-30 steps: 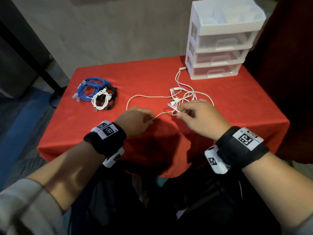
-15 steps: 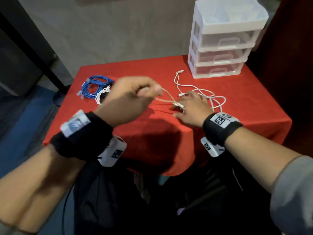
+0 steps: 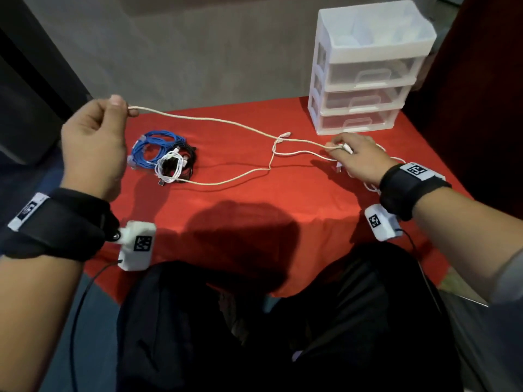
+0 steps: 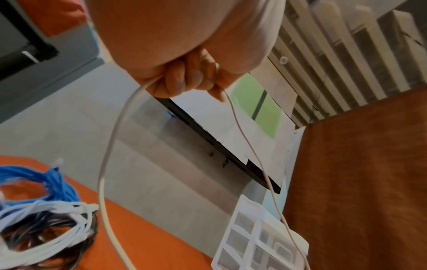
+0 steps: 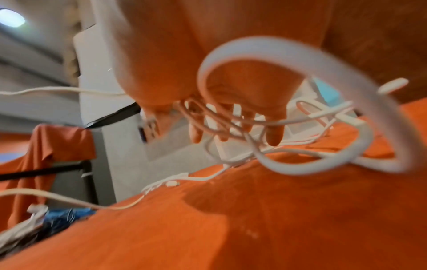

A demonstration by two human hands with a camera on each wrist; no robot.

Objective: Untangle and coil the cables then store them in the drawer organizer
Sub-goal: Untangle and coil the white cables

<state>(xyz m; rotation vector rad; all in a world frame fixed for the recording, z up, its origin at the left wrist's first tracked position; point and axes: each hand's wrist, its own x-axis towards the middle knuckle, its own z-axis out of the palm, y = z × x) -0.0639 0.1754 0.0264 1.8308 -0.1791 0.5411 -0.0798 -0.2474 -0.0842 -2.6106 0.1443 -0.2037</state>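
1. Untangling is the step in hand. The left hand [image 3: 93,145] is up in the air on the left side. Its thumb and fingers pinch one end of the cream cable [image 3: 215,121].

2. The cream cable runs from that hand across the table [image 3: 283,193] to the right hand [image 3: 358,157]. A second stretch of it lies on the red cloth and ends near the pile of coiled cables [image 3: 167,158].

3. The right hand sits low on the table, just in front of the drawer organizer [image 3: 365,72]. Its fingers curl over the white cable tangle [image 5: 289,127] and hold it down. The cream cable passes under those fingers too.

4. Partway along, a white plug [image 3: 284,135] hooks over the cream cable. A loop hangs down there. I think this is the snag that keeps the two cables together.

5. The pile of coiled cables, blue, white and black, sits on the left part of the table, well apart from the drawer organizer.

6. All three drawers look closed. Nothing from the table is stored yet, as far as I can see.

7. The next move likely calls for slipping the white plug off the cream cable, or pulling the cream cable gently through the loop. A hard tug could pull the snag tighter.

8. After that, the cream cable needs to be wound into a coil, and a drawer needs to be opened.
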